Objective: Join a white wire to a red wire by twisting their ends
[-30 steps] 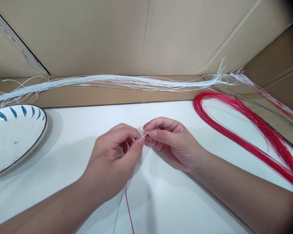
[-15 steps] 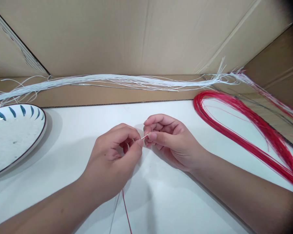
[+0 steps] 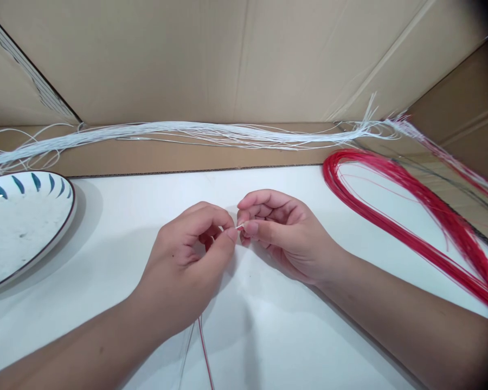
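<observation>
Near the middle of the white table, my left hand (image 3: 189, 260) pinches a red cord and a white cord between thumb and forefinger. The short ends of the red and white cords (image 3: 239, 228) show in the small gap between my hands. My right hand (image 3: 282, 235) grips these ends between its thumb and forefinger, its other fingers curled. Below my left hand, a red cord (image 3: 204, 342) and a pale one beside it trail down to the bottom edge. My fingers hide how the two cords meet.
A white plate (image 3: 28, 238) with blue leaf marks stands at the left. A looped bundle of red cords (image 3: 374, 216) lies at the right. Long white cords (image 3: 179, 130) stretch along the cardboard (image 3: 187, 160) at the back. Cardboard walls (image 3: 154, 59) rise behind.
My hands have drawn slightly closer, and less cord shows between the fingertips. The trailing red cord has shifted a little left.
</observation>
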`<state>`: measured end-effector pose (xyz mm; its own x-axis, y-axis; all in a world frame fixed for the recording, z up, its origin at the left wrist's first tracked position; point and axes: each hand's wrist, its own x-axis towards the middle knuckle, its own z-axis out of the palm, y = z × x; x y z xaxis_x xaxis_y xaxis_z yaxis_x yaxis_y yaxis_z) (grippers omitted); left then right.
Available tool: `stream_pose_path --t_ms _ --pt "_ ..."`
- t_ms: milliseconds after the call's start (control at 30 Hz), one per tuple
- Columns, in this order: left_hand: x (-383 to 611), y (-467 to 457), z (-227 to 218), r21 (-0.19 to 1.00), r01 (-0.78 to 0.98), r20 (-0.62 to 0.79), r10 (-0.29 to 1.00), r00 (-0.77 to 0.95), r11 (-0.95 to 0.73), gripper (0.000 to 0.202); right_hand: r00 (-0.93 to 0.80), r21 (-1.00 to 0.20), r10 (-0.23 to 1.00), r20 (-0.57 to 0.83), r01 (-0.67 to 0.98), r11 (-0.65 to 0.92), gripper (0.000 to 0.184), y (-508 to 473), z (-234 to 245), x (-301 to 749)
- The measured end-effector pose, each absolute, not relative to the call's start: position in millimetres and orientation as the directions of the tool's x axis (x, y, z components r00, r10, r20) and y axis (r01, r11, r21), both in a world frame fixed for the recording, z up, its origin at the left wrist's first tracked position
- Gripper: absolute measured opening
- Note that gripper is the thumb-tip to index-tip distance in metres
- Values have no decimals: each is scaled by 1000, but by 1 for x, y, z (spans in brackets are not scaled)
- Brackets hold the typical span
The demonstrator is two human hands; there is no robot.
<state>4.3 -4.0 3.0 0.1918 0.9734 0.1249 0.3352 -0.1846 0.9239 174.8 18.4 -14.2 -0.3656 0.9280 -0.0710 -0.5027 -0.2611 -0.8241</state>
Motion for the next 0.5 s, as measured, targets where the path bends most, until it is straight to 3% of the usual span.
stream_pose_path --t_ms 367,500 --pt "3 -6 4 919 341 143 972 187 -200 17 -369 -838 926 -83 -477 -265 20 18 -14 175" --pt "4 -4 5 912 370 128 978 162 -180 16 -296 -887 954 -46 -428 -175 22 17 -14 173"
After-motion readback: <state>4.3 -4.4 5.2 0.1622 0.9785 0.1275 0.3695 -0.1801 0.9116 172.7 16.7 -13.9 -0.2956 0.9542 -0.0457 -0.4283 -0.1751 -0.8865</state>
